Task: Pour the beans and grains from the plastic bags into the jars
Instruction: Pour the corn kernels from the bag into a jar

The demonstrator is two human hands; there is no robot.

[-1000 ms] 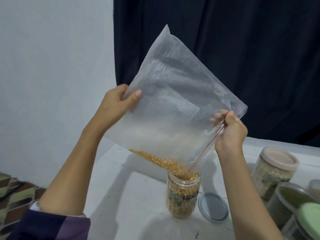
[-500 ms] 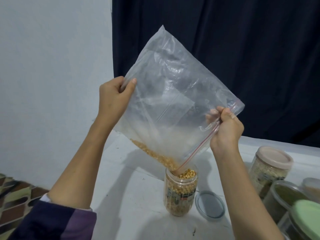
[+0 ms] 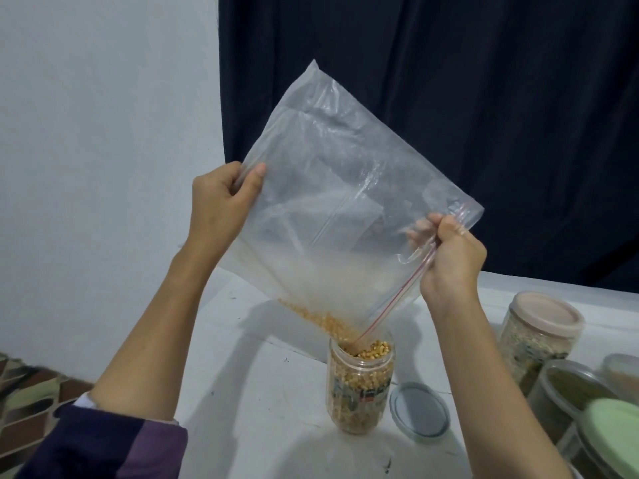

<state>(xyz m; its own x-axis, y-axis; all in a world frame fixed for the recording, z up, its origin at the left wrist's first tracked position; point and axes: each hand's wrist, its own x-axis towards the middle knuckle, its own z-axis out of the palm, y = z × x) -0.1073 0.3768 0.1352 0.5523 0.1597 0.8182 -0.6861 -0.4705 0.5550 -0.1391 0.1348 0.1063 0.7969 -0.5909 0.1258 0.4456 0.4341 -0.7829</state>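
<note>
Left hand [image 3: 221,205] pinching the bag [image 3: 345,216] by its upper edge, right hand [image 3: 449,261] gripping the zip edge — low corner poked into the open jar [image 3: 359,385] on the surface [image 3: 242,392]. Jar nearly brimful, last kernels [image 3: 311,318] waiting in the bag. Could overflow onto the lid [image 3: 420,413] side, or tip if the corner drags the rim.

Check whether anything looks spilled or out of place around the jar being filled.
Nothing stands out. The clear zip-top plastic bag funnels yellow grains into the open clear plastic jar; its grey round lid lies beside it.
</note>
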